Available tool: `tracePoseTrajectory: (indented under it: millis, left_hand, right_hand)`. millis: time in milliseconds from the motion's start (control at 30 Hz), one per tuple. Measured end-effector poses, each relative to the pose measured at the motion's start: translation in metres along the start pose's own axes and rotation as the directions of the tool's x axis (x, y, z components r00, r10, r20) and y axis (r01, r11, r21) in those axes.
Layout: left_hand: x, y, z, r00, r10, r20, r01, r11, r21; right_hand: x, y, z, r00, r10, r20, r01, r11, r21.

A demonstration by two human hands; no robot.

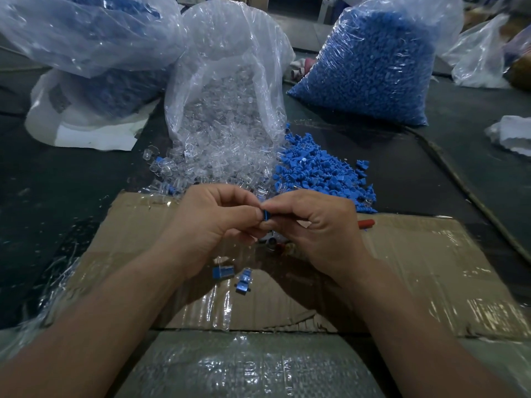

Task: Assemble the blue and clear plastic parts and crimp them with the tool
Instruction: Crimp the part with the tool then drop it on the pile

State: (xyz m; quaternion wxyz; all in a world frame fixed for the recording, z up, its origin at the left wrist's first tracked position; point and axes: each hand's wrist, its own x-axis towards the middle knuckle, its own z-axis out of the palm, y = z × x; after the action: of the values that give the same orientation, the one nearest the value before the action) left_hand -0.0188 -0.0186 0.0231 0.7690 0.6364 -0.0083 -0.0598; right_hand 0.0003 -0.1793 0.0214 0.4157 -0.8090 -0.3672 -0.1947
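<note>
An open bag (230, 53) spills clear plastic parts (212, 156) onto the dark surface (71, 182). On the taped cardboard (431, 254), 2 assembled blue-and-clear pieces (222, 273) lie side by side. Above them, the left hand (212, 225) and right hand (319, 228) each keep a pinching grip on 1 small blue part (266, 218). Further right lie a loose blue parts pile (319, 168) and a red tool handle (366, 223).
</note>
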Motion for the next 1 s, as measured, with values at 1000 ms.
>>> tracePoseTrajectory:
  millis: [1000]
  left_hand:
    - [0.007, -0.006, -0.008, 0.993, -0.049, -0.107, 0.031, 0.986, -0.165]
  right_hand:
    - [0.0, 0.02, -0.058, 0.592, 0.608, 0.529, -0.318, 0.779, -0.54]
